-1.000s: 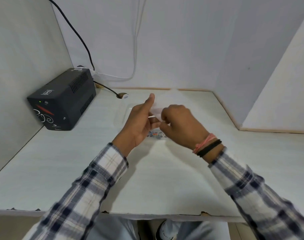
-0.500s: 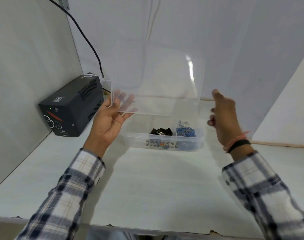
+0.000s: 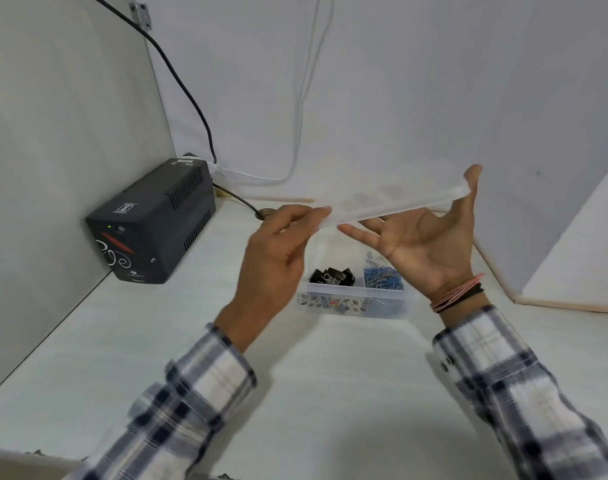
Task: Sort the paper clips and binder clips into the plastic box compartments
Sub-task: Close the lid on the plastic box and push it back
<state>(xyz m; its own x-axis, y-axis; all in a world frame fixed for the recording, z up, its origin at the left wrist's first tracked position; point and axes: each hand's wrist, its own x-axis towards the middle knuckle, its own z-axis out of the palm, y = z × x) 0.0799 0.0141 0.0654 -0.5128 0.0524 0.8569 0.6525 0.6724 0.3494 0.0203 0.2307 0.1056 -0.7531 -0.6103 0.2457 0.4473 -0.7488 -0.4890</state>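
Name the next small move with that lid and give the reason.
Probably set the clear lid down on the bare desk beside the plastic box. Both the left hand and right hand hold the lid in the air above the open box, so neither is free to reach the binder clips or blue paper clips.

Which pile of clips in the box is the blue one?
The paper clips, in the plastic box's right compartment below the right hand; the binder clips to their left are black.
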